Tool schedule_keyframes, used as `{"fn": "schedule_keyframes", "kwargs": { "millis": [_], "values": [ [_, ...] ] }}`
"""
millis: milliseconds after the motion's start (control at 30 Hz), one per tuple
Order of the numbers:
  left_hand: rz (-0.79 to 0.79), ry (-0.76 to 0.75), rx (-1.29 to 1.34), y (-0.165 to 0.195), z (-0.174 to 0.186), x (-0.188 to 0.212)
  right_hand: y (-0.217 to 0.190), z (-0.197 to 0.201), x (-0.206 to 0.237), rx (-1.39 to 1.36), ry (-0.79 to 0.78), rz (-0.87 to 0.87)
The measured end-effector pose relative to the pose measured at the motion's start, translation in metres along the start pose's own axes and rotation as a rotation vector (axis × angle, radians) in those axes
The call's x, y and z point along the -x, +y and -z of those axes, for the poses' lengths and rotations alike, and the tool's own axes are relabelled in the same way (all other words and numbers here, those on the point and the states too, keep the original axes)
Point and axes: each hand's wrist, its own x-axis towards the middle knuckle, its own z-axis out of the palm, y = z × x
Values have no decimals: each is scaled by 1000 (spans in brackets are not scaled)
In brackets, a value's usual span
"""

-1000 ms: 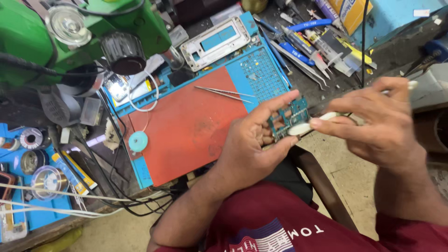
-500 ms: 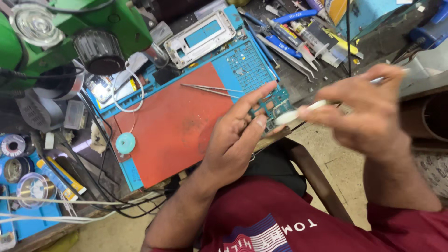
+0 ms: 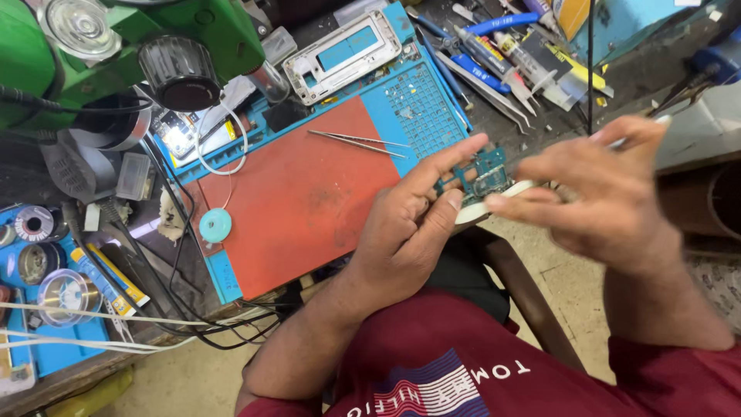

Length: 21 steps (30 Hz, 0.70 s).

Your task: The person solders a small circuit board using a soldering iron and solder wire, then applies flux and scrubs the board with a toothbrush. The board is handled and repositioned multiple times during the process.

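My left hand (image 3: 413,224) holds a small blue-green circuit board (image 3: 480,179) by its edge, fingers stretched along it, just off the right side of the blue and red work mat (image 3: 297,193). My right hand (image 3: 598,189) grips a white brush-like tool (image 3: 494,202) whose white end lies against the board's lower edge. Its handle sticks out past the fingers at upper right. Both hands hover over my lap, in front of the bench.
Tweezers (image 3: 359,140) and a round blue disc (image 3: 215,225) lie on the mat; a phone frame (image 3: 343,54) sits at its top. A green microscope (image 3: 116,46) stands at the upper left. Syringes and hand tools (image 3: 509,46) crowd the upper right. Solder spools (image 3: 35,224) and cables lie left.
The view has drifted, and both hands with the board and tool sit slightly lower and more to the right. My right hand has shifted along the board with the tool.
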Motion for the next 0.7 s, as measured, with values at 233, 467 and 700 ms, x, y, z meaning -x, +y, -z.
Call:
{"fn": "schedule_keyframes", "kwargs": {
  "millis": [233,467,700],
  "values": [
    [-140,5,61,5,-3,1,-2,-3,2,33,28,59],
    [-120,27,353,-7,-9,3,-18,-14,-8,-23,96,-74],
    [-189,98,623,-32,-17,-3,-43,-24,-3,-39,115,-248]
  ]
}}
